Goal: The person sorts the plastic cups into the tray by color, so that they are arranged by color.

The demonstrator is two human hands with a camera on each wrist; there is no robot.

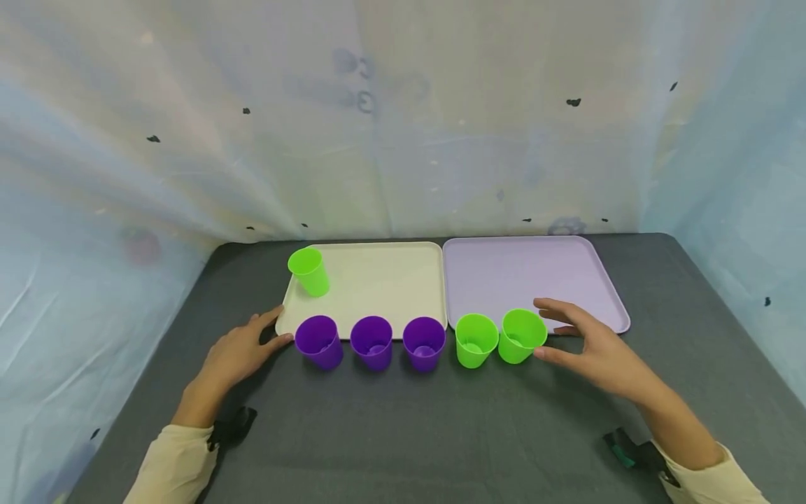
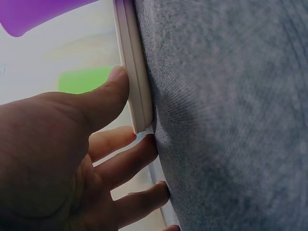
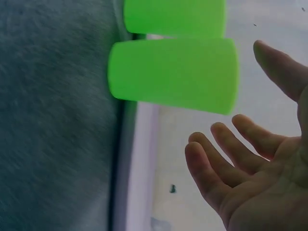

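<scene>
Green cup [image 1: 520, 336] empty beside spread right-hand fingers [image 1: 560, 308], one green cup [image 1: 309, 271] on cream tray [image 1: 378, 280], left fingers [image 2: 125, 161] relaxed

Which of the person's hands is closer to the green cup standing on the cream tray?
The left. The left hand touches the near left corner of the cream tray, just below the green cup. The right hand is across the table, by two other green cups.

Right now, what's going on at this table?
A person sits at a grey table with a cream tray and a lilac tray. Three purple cups and two green cups stand in a row in front of the trays; a third green cup stands on the cream tray. The left hand touches the cream tray's corner. The right hand, open, is right beside the rightmost green cup.
</scene>
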